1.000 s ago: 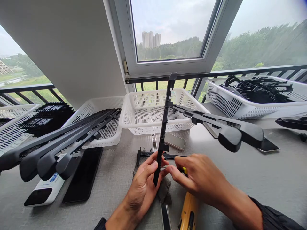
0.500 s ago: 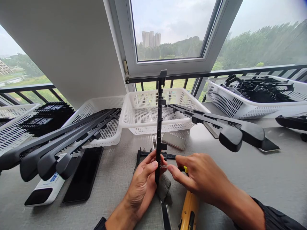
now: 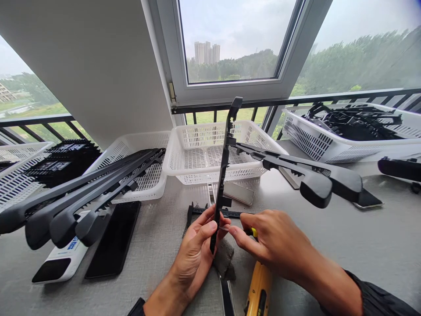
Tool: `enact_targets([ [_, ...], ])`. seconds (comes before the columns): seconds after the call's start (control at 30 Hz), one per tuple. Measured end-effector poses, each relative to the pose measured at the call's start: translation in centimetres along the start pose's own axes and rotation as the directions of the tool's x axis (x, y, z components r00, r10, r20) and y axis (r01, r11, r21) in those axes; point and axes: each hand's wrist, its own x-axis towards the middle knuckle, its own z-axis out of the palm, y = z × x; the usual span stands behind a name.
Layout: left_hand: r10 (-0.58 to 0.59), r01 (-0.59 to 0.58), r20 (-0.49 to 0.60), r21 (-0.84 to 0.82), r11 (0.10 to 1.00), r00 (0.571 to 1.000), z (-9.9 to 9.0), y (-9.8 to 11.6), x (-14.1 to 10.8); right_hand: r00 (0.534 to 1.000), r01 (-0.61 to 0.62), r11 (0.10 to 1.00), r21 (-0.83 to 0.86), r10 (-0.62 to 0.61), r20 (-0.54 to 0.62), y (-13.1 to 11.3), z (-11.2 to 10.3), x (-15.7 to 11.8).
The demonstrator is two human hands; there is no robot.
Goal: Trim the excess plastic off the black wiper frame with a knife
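Observation:
My left hand (image 3: 194,250) is closed round the lower end of a long, narrow black plastic trim strip (image 3: 224,162). The strip stands nearly upright, leaning right at its hooked top, with small tabs along its right side. My right hand (image 3: 272,239) is closed on a knife (image 3: 254,232) with a yellow-and-black handle, mostly hidden in the fingers. Its thin blade reaches the strip beside my left thumb. Below the hands lie a crumpled grey cloth (image 3: 224,256) and a yellow tool body (image 3: 259,289). Black calipers (image 3: 197,211) lie behind my left fingers.
A white basket (image 3: 184,169) stands ahead; two trim pieces (image 3: 315,184) lean on its right side. More black strips (image 3: 85,197) rest on the left basket (image 3: 158,188). A black phone (image 3: 113,241) lies left; a basket of black parts (image 3: 329,147) stands at the back right.
The black strip has tilted, its top moving right and its lower end slightly left. Both hands have stayed almost in place, the blade still at the strip.

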Motion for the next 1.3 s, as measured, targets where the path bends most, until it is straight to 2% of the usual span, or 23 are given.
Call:
enact_targets([
  [0.6, -0.012, 0.012, 0.006, 0.011, 1.0, 1.0, -0.01, 0.06, -0.15, 0.997, -0.008, 1.0, 0.027, 0.006, 0.077, -0.07, -0.06, -0.03],
  [1.3, -0.036, 0.036, 0.012, 0.054, 0.998, 0.999, 0.08, 0.37, -0.4, 0.997, 0.02, 0.998, 0.062, -0.025, 0.078, 0.09, 0.17, 0.16],
])
